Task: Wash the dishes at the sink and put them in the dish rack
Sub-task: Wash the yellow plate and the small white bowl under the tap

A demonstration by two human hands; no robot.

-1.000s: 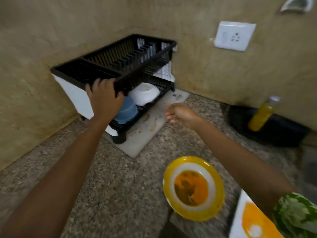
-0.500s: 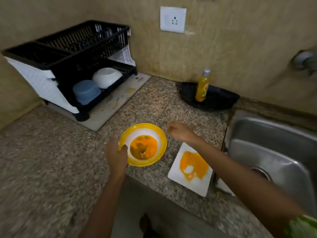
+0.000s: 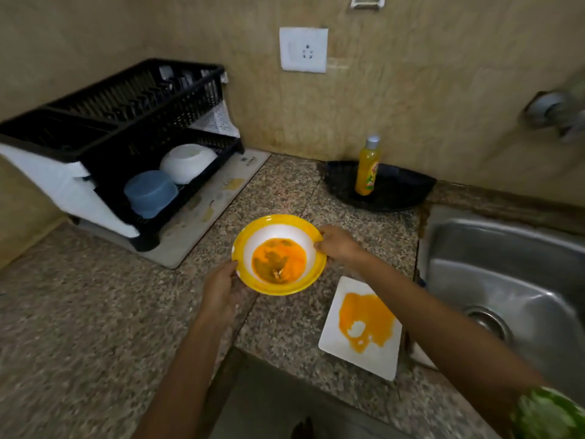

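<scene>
A yellow-rimmed white bowl [image 3: 278, 229] smeared with orange sauce is over the granite counter. My left hand [image 3: 221, 285] grips its near-left rim and my right hand [image 3: 337, 245] grips its right rim. A white rectangular plate [image 3: 361, 353] with an orange stain lies on the counter to the right, beside the steel sink [image 3: 506, 280]. The black two-tier dish rack [image 3: 126, 122] stands at the back left, holding an upturned blue bowl [image 3: 150, 191] and an upturned white bowl [image 3: 186, 161] on its lower tier.
A yellow dish soap bottle [image 3: 367, 167] stands on a black tray [image 3: 399, 191] behind the sink's left corner. A tap [image 3: 557, 112] juts from the wall at right. The rack sits on a pale mat [image 3: 202, 217]. A socket [image 3: 304, 49] is on the wall.
My left hand left the rack and took the yellow bowl's rim; my right hand then came onto the opposite rim. The view swung right toward the sink.
</scene>
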